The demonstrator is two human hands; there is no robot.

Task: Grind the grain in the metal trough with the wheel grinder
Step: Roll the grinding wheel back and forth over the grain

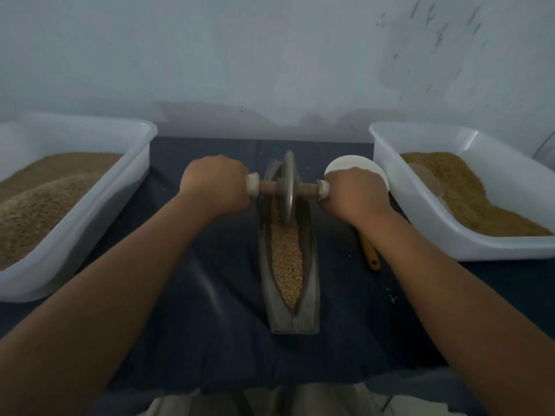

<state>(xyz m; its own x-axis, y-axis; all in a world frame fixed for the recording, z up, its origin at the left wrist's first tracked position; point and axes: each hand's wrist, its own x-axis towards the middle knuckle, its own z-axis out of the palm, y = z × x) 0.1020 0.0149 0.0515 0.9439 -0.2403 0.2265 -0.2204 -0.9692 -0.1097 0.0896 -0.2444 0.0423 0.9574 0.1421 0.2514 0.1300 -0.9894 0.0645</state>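
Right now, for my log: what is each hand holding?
Left hand grips the left handle of the wheel grinder.
Right hand grips its right handle.

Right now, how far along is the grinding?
Done: the trough is loaded with grain, and the wheel sits in it toward the far end. In hand: the left hand and right hand each grip an end of the axle. Left: the grain on the near side looks whole and coarse, so most of the grinding seems to remain.
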